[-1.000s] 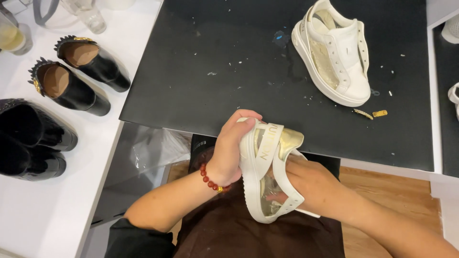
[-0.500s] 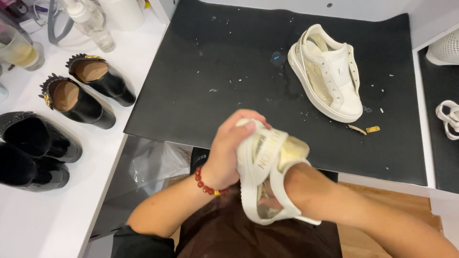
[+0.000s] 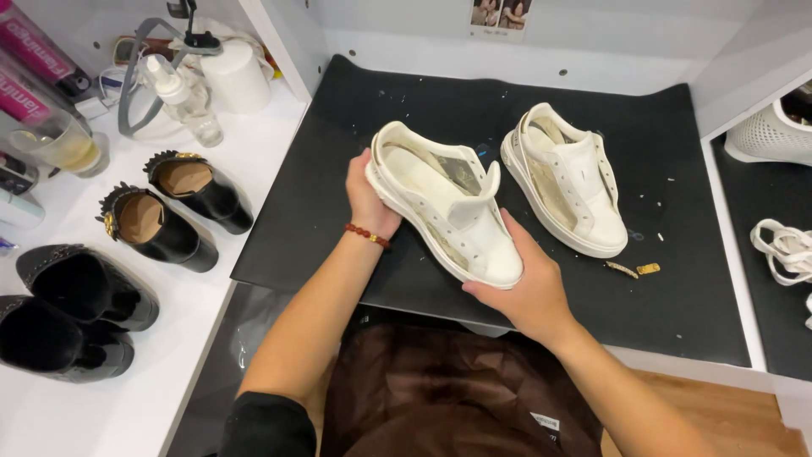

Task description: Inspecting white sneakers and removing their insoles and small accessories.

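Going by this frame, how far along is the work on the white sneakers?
Done: both sneakers are unlaced; one sneaker sits on the black mat, loose laces to the right. In hand: the other sneaker, upright between left hand and right hand. Left: neither is relaced.

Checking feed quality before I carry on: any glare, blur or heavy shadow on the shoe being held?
Head view: even, bright light; the held white sneaker is sharp, no motion blur on the left hand or right hand. Soft shadows only on the black mat. Mild glare on the glossy black shoes at left; slight wide-angle bending at the edges.
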